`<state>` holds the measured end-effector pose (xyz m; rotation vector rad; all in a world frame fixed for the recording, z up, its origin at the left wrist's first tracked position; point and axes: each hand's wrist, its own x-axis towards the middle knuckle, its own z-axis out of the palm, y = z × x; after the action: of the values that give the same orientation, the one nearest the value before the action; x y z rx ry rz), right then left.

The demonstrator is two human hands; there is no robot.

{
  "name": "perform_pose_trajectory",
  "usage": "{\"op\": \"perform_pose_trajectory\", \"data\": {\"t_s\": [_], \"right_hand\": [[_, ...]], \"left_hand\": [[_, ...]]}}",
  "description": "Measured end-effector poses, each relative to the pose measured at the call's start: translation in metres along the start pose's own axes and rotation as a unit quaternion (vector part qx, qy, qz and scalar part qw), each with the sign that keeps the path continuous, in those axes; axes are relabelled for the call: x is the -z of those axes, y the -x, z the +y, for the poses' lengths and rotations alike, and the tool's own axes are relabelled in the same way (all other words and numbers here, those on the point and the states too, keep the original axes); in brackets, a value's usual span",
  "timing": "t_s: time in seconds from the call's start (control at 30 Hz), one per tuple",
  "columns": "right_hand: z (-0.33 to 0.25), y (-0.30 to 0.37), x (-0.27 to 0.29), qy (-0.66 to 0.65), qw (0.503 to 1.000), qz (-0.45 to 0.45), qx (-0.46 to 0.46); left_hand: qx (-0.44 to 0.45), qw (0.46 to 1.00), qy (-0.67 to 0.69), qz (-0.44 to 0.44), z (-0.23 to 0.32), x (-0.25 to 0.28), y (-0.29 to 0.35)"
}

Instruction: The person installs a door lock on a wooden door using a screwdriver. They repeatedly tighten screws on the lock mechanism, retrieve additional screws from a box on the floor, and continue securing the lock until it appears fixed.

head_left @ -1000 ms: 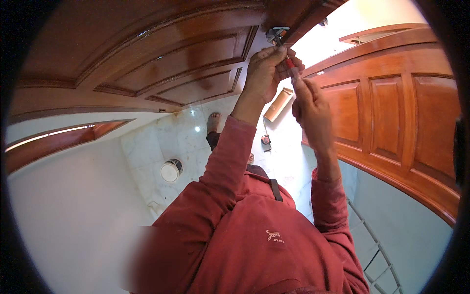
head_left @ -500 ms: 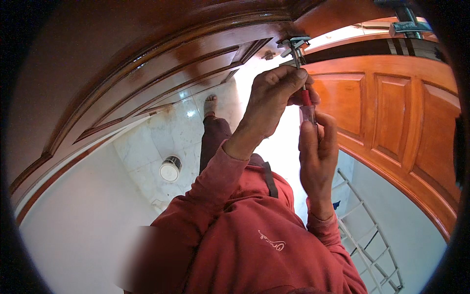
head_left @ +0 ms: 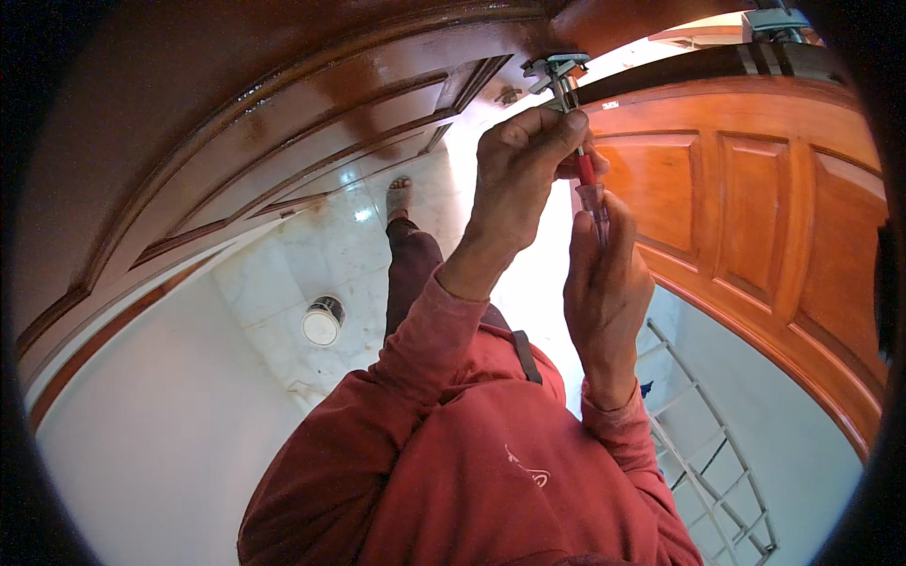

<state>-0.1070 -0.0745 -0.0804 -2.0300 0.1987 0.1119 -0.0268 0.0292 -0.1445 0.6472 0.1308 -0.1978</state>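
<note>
A screwdriver (head_left: 586, 170) with a red and clear handle points up toward a silver metal fitting (head_left: 557, 66) at the edge of the dark wood panelling. My right hand (head_left: 612, 292) wraps round its clear handle from below. Higher up, my left hand (head_left: 517, 170) is closed, thumb and fingers pinching about the shaft just under the fitting. The shaft's upper end reaches the fitting; whether its tip sits in a screw is too small to tell.
Dark panelled wood (head_left: 311, 132) arches over the upper left. An orange-brown panelled door (head_left: 755, 217) stands at the right, with a second metal fitting (head_left: 776, 23) above it. A tub (head_left: 322, 324) sits on the tiled floor (head_left: 283, 283); a ladder (head_left: 708, 443) is at lower right.
The fitting, doors and both hands appear slightly higher and further left in the view. My right hand has turned a little round the handle; both hands keep their grip.
</note>
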Motion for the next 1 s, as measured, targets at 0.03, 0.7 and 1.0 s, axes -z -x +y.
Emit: {"op": "perform_pose_trajectory", "data": {"t_s": [0.03,0.7,1.0], "right_hand": [[0.002,0.000,-0.001,0.052,0.998,0.014,0.029],[-0.005,0.003,-0.006,0.144,0.987,0.030,0.064],[-0.002,-0.003,0.009,-0.472,0.851,-0.131,-0.191]], "left_hand": [[0.001,1.000,-0.006,0.000,0.000,0.001,-0.001],[-0.002,0.999,-0.009,0.038,0.003,-0.005,0.001],[-0.013,0.999,-0.031,0.039,0.003,-0.008,0.006]]}}
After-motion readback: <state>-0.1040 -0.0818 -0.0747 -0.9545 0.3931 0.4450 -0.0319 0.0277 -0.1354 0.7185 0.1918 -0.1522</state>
